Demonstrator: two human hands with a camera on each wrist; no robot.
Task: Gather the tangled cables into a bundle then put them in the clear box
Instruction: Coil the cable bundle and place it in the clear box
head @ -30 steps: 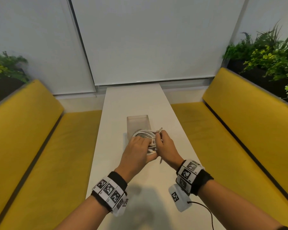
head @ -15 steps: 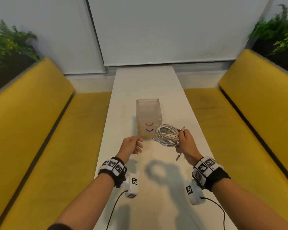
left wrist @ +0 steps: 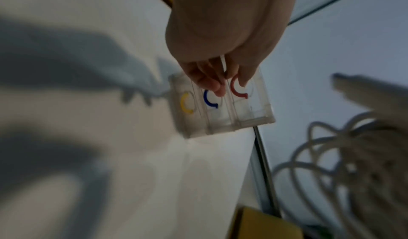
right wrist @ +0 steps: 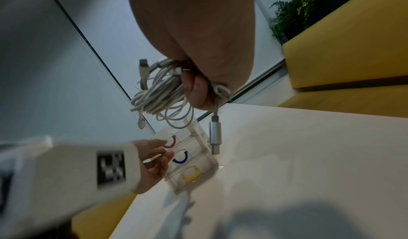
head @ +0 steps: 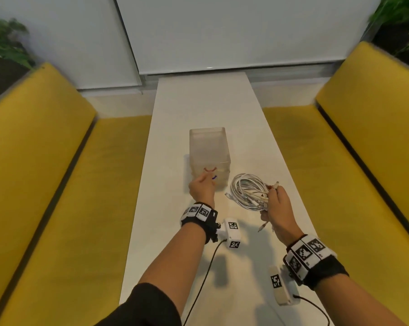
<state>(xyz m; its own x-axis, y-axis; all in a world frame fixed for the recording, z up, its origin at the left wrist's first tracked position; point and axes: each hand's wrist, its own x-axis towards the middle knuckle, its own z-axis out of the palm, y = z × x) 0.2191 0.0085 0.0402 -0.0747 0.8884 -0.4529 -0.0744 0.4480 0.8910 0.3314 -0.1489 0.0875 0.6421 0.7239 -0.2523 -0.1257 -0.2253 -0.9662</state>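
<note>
On white table (head: pixel 206 109), clear box (head: pixel 209 151), left hand (head: pixel 202 190) loosely open, right hand (head: pixel 277 203) gripping cables (head: pixel 247 191)

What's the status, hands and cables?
Right hand grips coiled cables, held off table. Left hand at clear box front, by red handle. Path clear.

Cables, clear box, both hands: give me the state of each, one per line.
cables: coiled in a bundle, held off the table, outside the box
clear box: upright on the table, three drawers shut
left hand: fingers at the red and blue drawer handles
right hand: grips the cables
</note>
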